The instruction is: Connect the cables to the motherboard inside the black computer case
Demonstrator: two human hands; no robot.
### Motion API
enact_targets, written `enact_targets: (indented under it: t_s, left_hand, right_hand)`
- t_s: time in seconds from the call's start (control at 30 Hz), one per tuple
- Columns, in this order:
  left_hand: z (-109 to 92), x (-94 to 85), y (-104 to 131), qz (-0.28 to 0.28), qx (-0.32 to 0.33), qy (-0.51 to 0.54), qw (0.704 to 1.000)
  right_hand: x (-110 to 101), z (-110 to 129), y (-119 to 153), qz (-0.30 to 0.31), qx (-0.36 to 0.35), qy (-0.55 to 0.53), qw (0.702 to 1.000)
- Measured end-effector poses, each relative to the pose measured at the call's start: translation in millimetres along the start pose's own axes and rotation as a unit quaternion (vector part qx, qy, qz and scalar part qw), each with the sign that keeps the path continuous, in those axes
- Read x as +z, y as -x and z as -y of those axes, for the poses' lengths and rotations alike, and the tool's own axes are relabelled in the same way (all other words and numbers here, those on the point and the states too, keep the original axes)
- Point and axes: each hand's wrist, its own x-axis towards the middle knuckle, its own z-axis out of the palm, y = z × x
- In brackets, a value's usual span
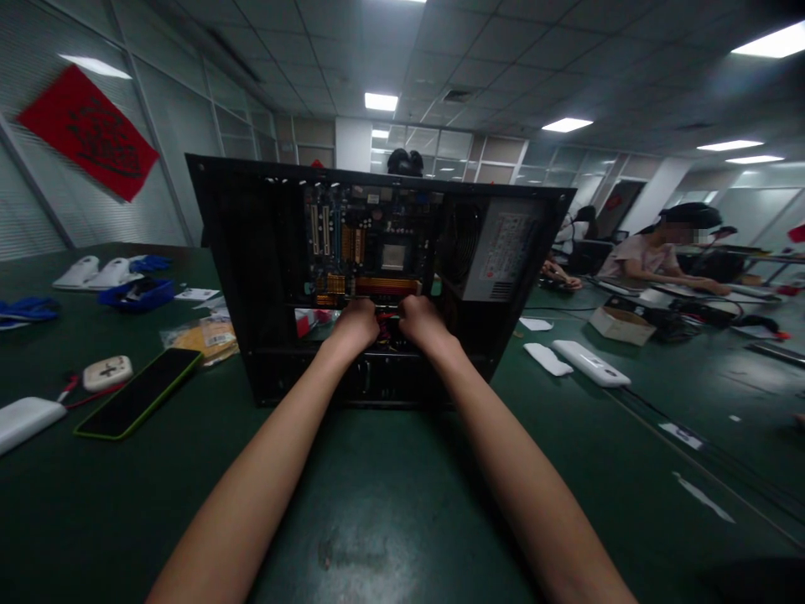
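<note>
A black computer case (251, 294) stands open-sided on the green table, facing me. Inside it are a motherboard (365, 235) with orange and red memory slots (383, 286), and a power supply (503, 256) at the upper right. My left hand (358, 325) and my right hand (423, 320) reach into the case just below the board's lower edge. Both have curled fingers and sit a short way apart. Thin coloured wires (385, 329) show between them. Whatever the fingertips grip is hidden behind the hands.
To the left lie a phone (142, 394), a plastic bag (205, 337), a blue tray (137, 294) and blue gloves (28, 312). A white power bank (591, 362) with a cable and a cardboard box (621, 325) lie to the right. Another person (654, 252) sits further right.
</note>
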Motion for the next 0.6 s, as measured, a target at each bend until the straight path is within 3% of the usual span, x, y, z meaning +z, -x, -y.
enact_targets:
  t_s: [0.23,0.6]
  left_hand:
    - [-8,-7.9,9,-0.042,0.027,-0.004,0.999]
    - [-11,-13.6,13,-0.014,0.041,-0.041,0.998]
  right_hand:
    - [6,-4,-4,-0.001,0.007,-0.011,1.0]
    - [10,-6,-6,-0.006,0.005,-0.015,1.0]
